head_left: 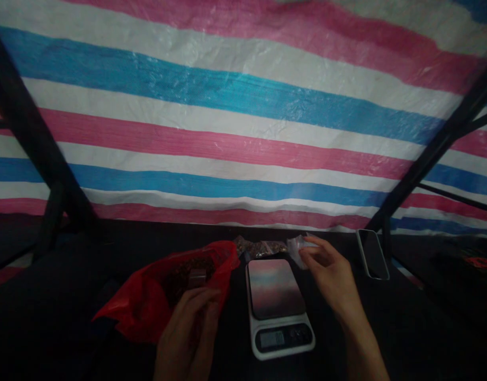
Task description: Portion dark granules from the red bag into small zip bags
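My right hand (326,264) has thumb and fingers pinched on a small clear plastic bag (297,250) behind the scale. Over the near edge of an open red plastic bag (136,312), my left hand (190,328) is half curled, fingers and thumb a little apart, with nothing visible in it. Dark brown loose bits (178,278) fill that bag. Just beyond my left fingertips a small brownish, flat-ended piece (197,278), perhaps a scoop, lies on the bits. Between my hands stands a white kitchen scale (275,296) with a bare metal plate and a lit display, dim to read.
Small filled clear packets (265,248) lie in a row behind the scale. A phone (373,255) rests at the right on the black surface. Striped plastic sheeting (243,132) hangs behind, with dark slanted frame bars (35,121) at both sides.
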Demonstrator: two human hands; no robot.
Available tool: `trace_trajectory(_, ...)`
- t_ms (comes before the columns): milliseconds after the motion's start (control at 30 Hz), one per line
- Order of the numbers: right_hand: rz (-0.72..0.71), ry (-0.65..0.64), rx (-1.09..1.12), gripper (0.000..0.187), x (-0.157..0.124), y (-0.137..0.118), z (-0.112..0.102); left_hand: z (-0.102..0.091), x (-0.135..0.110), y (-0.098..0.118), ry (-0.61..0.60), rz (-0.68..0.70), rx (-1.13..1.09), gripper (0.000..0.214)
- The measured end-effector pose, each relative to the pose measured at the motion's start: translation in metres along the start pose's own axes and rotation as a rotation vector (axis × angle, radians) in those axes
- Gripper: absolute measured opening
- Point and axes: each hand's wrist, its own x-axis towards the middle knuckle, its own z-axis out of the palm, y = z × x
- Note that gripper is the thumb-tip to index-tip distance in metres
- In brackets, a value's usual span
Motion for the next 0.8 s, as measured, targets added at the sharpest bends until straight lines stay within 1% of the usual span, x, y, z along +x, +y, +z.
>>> trace_trajectory(33, -0.002, -0.104, 0.067, 0.041, -0.009, -0.010, 0.011, 0.005, -0.001, 0.002, 0.001, 0.038, 0.023, 0.024)
trace_trajectory(67, 0.000, -0.205, 0.118, 0.038, -0.019, -0.020, 0.023, 0.010, -0.002, 0.004, 0.002, 0.074, 0.052, 0.036)
trace_trajectory(133, 0.021, -0.396, 0.184, 0.034, -0.038, -0.035, 0.043, 0.018, -0.004, 0.009, -0.011, 0.130, 0.103, 0.073)
trace_trajectory(167, 0.036, -0.475, 0.196, 0.033, -0.046, -0.040, 0.051, 0.021, -0.004, 0.011, -0.017, 0.146, 0.118, 0.085)
trace_trajectory(200, 0.043, -0.533, 0.193, 0.032, -0.053, -0.044, 0.057, 0.023, -0.004, 0.013, -0.015, 0.156, 0.131, 0.087)
trace_trajectory(233, 0.037, -0.569, 0.173, 0.030, -0.058, -0.046, 0.062, 0.024, -0.004, 0.014, -0.016, 0.169, 0.138, 0.084)
trace_trajectory(300, -0.004, -0.569, 0.097, 0.029, -0.064, -0.045, 0.068, 0.022, -0.003, 0.014, -0.026, 0.201, 0.143, 0.068)
trace_trajectory(400, -0.050, -0.486, -0.018, 0.036, -0.065, -0.038, 0.070, 0.017, 0.000, 0.012, -0.068, 0.245, 0.114, 0.050)
trace_trajectory(500, -0.056, -0.411, -0.059, 0.045, -0.065, -0.032, 0.068, 0.014, 0.001, 0.011, -0.103, 0.238, 0.069, 0.040)
trace_trajectory(567, -0.062, -0.399, -0.053, 0.045, -0.067, -0.033, 0.068, 0.013, 0.001, 0.012, -0.117, 0.233, 0.041, 0.039)
trace_trajectory(600, -0.058, -0.417, -0.043, 0.045, -0.068, -0.036, 0.067, 0.012, 0.001, 0.013, -0.123, 0.229, 0.024, 0.040)
trace_trajectory(667, -0.049, -0.487, -0.021, 0.044, -0.069, -0.043, 0.068, 0.010, 0.000, 0.015, -0.144, 0.194, -0.024, 0.042)
trace_trajectory(733, -0.071, -0.536, -0.012, 0.040, -0.067, -0.051, 0.071, 0.005, 0.000, 0.015, -0.146, 0.117, -0.078, 0.037)
trace_trajectory(800, -0.127, -0.502, -0.025, 0.030, -0.062, -0.056, 0.079, -0.001, 0.001, 0.014, -0.092, 0.010, -0.113, 0.028)
